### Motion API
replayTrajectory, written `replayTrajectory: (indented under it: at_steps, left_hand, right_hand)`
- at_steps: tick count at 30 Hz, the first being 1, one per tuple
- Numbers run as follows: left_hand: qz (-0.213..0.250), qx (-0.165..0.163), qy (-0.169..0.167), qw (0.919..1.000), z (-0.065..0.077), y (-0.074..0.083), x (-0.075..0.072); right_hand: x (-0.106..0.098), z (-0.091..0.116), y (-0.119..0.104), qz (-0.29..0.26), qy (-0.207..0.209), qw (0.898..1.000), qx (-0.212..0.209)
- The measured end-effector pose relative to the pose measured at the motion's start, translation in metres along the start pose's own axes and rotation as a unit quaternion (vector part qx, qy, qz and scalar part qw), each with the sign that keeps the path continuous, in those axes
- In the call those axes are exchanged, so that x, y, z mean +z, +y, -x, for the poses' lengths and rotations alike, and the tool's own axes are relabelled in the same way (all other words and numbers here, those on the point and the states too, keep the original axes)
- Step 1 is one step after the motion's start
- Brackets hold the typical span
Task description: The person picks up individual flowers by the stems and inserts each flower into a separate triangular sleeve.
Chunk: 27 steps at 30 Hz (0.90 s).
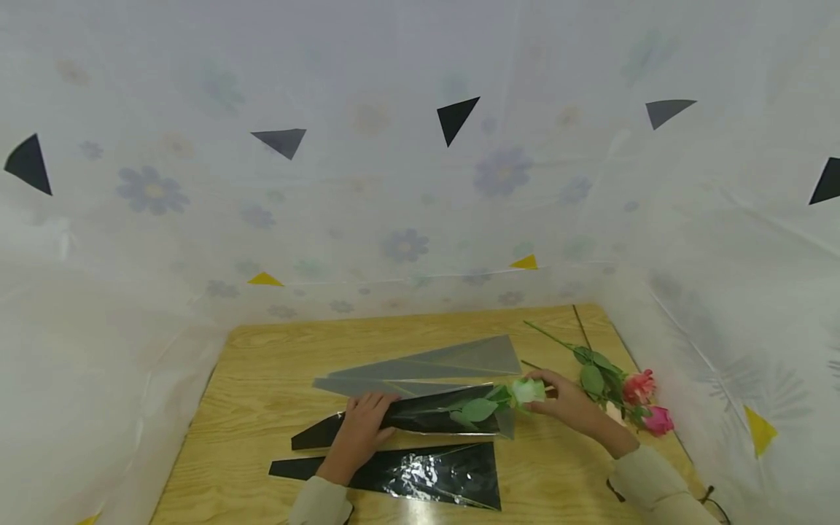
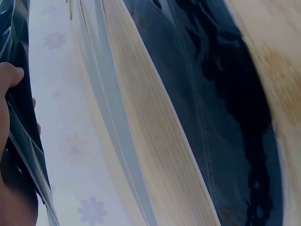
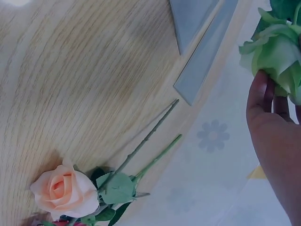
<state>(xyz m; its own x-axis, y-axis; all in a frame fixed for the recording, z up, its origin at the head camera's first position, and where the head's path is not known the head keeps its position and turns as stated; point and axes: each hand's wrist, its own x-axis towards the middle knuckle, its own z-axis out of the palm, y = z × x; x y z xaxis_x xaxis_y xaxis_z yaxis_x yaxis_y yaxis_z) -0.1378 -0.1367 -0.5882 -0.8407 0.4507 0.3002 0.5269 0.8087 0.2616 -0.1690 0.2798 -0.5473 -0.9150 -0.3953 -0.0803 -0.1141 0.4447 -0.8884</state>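
Note:
My left hand point(image 1: 362, 430) grips a black flower sleeve point(image 1: 420, 412) near its narrow end. In the left wrist view its thumb point(image 2: 9, 77) lies over the dark film. A pale green artificial rose point(image 1: 527, 391) is at the sleeve's wide right end, its leaves point(image 1: 477, 410) overlapping the film and its stem hidden. My right hand point(image 1: 561, 399) holds the bloom, fingertips against the underside of the petals point(image 3: 277, 61) in the right wrist view.
Another black sleeve point(image 1: 453, 474) lies nearer me, and grey translucent sleeves point(image 1: 459, 357) lie behind. At the right are a coral rose point(image 1: 639, 386), a pink rose point(image 1: 658, 421) and a peach rose point(image 3: 65, 190). White floral sheeting point(image 1: 407, 204) surrounds the wooden table point(image 1: 216, 437).

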Motion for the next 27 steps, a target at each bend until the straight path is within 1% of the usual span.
replayTrajectory:
  at_steps: [3,9,11,14,17,22,27]
  left_hand:
    - [0.013,0.001,-0.006,0.9999,-0.001,0.002,0.000]
    - [0.020,0.009,-0.018,0.9996,-0.003,0.003,-0.001]
    - [0.020,0.011,-0.023,0.9995,-0.003,0.004,-0.001]
    - [0.020,0.006,-0.029,0.9994,-0.004,0.005,-0.001]
    - [0.026,0.002,-0.032,0.9991,-0.005,0.007,-0.003]
    - [0.037,0.000,-0.039,0.9986,-0.005,0.010,-0.004]
    - [0.041,-0.008,-0.047,0.9980,-0.007,0.013,-0.003]
  right_hand:
    - [0.001,0.001,-0.003,0.010,0.010,1.000,-0.012]
    - [0.004,0.007,-0.035,0.021,0.041,0.998,-0.044]
    - [0.004,0.008,-0.041,0.026,0.049,0.996,-0.062]
    - [0.004,0.007,-0.041,0.040,0.058,0.993,-0.091]
    - [0.006,0.004,-0.035,0.049,0.058,0.990,-0.115]
    - [0.011,0.001,-0.024,0.077,0.061,0.988,-0.121]
    - [0.016,0.000,-0.028,0.098,0.081,0.983,-0.134]
